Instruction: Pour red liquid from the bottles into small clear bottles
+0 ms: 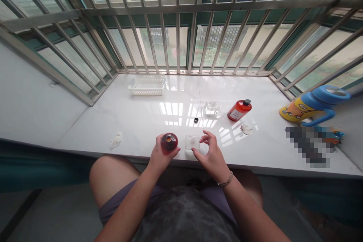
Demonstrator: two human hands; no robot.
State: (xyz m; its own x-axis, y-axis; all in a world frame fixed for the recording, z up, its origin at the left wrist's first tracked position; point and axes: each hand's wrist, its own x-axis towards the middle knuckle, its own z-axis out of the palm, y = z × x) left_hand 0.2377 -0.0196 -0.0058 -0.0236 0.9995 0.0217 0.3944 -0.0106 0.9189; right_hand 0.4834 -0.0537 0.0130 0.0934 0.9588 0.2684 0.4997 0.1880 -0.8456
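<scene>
Clamped around a round red bottle [169, 142], the left hand [159, 155] keeps its open mouth upward. The right hand [212, 157] is empty, fingers apart, just beside a clear cup [192, 142].

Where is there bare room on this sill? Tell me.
The widest bare patch of white stone sill lies left of the white plastic basket, above the crumpled tissue. Another runs between the basket and the small black cap. It is crowded around the left hand holding the round red bottle, the right hand, the clear glass, and the orange bottle.
</scene>
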